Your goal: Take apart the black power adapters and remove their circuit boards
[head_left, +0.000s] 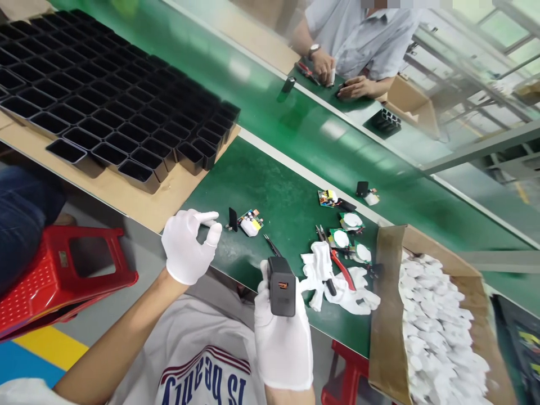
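Observation:
In a white glove, my right hand (283,346) holds a black charger housing (282,295) over the table's front edge. An orange-coloured port shows in the housing's near end. My left hand (192,246), gloved as well, is raised by the table edge, its index finger and thumb stretched out apart and nothing between them. Close to its fingertips lie a small circuit board (251,223) with a white block and an upright black plate (233,219). A pair of tweezers (272,246) rests on the green table just beyond the housing.
Rows of black housings (139,163) stand on cardboard at left. To the right are red-handled pliers (343,270), white gloves (358,289), several boards (340,238) and a carton (386,315) of white-wrapped pieces. A co-worker's hands (358,88) work across the bench. A red stool (93,236) stands at left.

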A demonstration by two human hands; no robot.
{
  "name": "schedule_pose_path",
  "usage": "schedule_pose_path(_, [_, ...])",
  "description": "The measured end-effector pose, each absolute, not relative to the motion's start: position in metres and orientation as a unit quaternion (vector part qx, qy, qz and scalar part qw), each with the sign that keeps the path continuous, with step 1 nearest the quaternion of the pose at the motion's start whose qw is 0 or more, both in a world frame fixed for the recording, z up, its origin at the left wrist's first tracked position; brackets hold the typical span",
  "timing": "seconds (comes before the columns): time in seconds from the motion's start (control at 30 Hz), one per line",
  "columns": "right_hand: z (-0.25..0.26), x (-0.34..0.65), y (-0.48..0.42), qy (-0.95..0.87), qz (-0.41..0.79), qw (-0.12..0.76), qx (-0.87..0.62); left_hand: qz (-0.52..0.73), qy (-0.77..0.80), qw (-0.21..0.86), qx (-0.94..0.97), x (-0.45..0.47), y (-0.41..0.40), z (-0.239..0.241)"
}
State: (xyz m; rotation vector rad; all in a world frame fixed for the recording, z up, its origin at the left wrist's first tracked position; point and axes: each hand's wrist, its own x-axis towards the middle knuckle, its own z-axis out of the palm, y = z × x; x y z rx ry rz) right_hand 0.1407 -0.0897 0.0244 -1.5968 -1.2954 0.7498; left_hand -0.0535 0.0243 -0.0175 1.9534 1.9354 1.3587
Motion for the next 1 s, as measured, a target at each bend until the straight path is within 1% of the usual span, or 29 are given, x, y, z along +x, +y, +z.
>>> schedule_pose_path(0.17, [0.016, 0.130, -0.089, -0.433, 0.390, 0.525, -0.620, 0.433, 0.632, 0.018, 0.642, -0.054, 0.023, -0.019])
schedule_pose_path(0.23, [0.013, 0.132, -0.089, -0.417, 0.409, 0.528, -0.617, 0.428, 0.636, 0.014, 0.642, -0.053, 0.024, -0.019])
schedule_pose_path(0.3, [0.010, 0.135, -0.088, -0.439, 0.393, 0.506, -0.630, 0.421, 0.641, 0.011, 0.642, -0.053, 0.025, -0.020])
schedule_pose_path(0.4, [0.007, 0.138, -0.083, -0.484, 0.326, 0.478, -0.657, 0.433, 0.630, 0.017, 0.644, -0.056, 0.024, -0.022])
schedule_pose_path(0.47, [0.008, 0.139, -0.078, -0.498, 0.296, 0.474, -0.663, 0.472, 0.605, 0.014, 0.641, -0.057, 0.018, -0.019])
schedule_pose_path(0.57, [0.013, 0.137, -0.071, -0.499, 0.299, 0.480, -0.657, 0.535, 0.528, 0.007, 0.660, -0.053, 0.000, -0.002])
schedule_pose_path(0.6, [0.016, 0.136, -0.069, -0.493, 0.307, 0.479, -0.658, 0.539, 0.495, 0.024, 0.681, -0.049, -0.007, 0.006])
schedule_pose_path(0.67, [0.023, 0.134, -0.067, -0.473, 0.311, 0.475, -0.674, 0.505, 0.444, 0.082, 0.736, -0.037, -0.019, 0.021])
schedule_pose_path(0.73, [0.031, 0.132, -0.066, -0.450, 0.295, 0.470, -0.700, 0.433, 0.433, 0.139, 0.778, -0.025, -0.027, 0.030])
schedule_pose_path(0.8, [0.037, 0.132, -0.065, -0.437, 0.280, 0.477, -0.709, 0.397, 0.442, 0.180, 0.783, -0.015, -0.030, 0.032])
schedule_pose_path(1.0, [0.049, 0.151, -0.058, -0.472, 0.320, 0.521, -0.635, 0.398, 0.447, 0.282, 0.750, -0.006, -0.029, 0.025])
